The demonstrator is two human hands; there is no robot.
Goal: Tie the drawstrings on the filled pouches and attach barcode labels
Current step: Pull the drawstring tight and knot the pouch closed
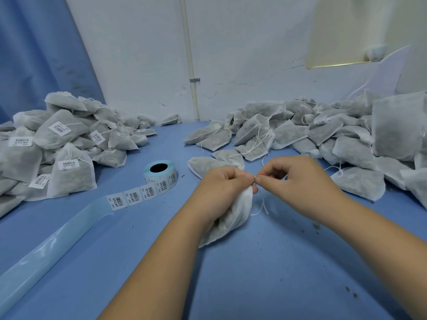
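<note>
Blue table (pixel 231 285): fills the whole lower view; small dark crumbs lie on it near 4 o'clock.
White wall (pixel 254 54): behind, at 12 o'clock, with a blue curtain (pixel 34 54) at 10 o'clock.
Unlabelled pile (pixel 323 135): filled grey pouches with loose strings, at 2 o'clock.
Labelled pile (pixel 57 144): pouches carrying barcode stickers, at 9 o'clock.
Empty liner (pixel 53 241): pale blue strip running from the roll toward 8 o'clock.
Held pouch (pixel 233 218): at 6 o'clock, low in the centre. White non-woven fabric, grey filling showing through, neck gathered, no sticker visible. Its long axis goes from the neck at 1 o'clock to the bottom at 7 o'clock.
Left hand (pixel 221 183): fingers curled round the pouch neck.
Right hand (pixel 298 181): thumb and forefinger pressed together on the string, tips touching the left fingertips.
Label roll (pixel 160 173): near, at 9 o'clock from the left hand.
Drawstring (pixel 262 204): thin, white. Its tails hang toward 5 o'clock from the pinch, on the right hand's side, so I judge that hand is nearer for the knot.
</note>
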